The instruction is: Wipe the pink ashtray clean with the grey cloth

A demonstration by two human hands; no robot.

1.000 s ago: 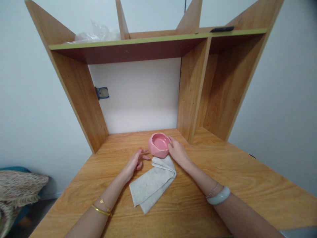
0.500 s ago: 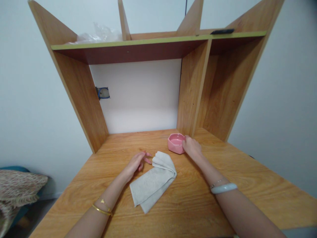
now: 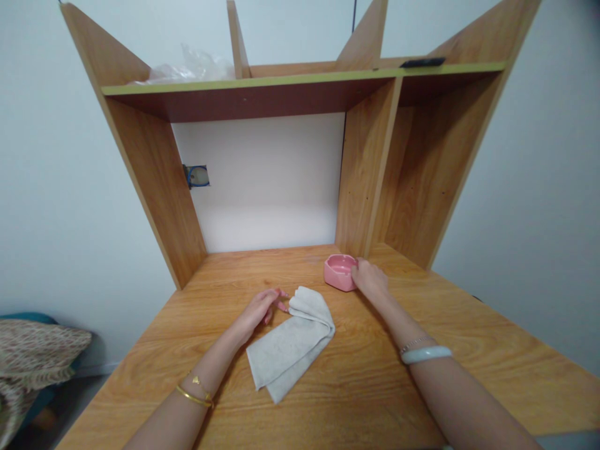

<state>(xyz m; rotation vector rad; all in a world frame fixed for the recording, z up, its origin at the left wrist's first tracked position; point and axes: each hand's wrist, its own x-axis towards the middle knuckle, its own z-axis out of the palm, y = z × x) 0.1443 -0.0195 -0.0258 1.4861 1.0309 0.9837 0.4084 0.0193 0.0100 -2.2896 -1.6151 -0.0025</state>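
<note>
A pink ashtray [image 3: 338, 279] with faceted sides and notches in its rim is toward the back of the wooden desk [image 3: 375, 369]. My right hand [image 3: 369, 277] grips it by its right side, thumb and fingers pinching the wall; some fingertips are hidden. A folded grey cloth [image 3: 293, 350] lies bent on the desk between my arms. Beside the cloth's upper left end, my left hand [image 3: 263, 307] hovers or rests with its fingers loosely spread and nothing in them.
A wooden shelf unit [image 3: 365, 169] rises from the back of the desk. On its upper shelf lie a clear plastic bag [image 3: 192, 67] and a black object [image 3: 422, 62]. An uncovered socket box [image 3: 199, 175] shows in the wall. A woven cloth [image 3: 40, 350] is at lower left.
My right hand has shifted slightly to the right with the ashtray in its grip. The cloth and my left hand stay almost where they were.
</note>
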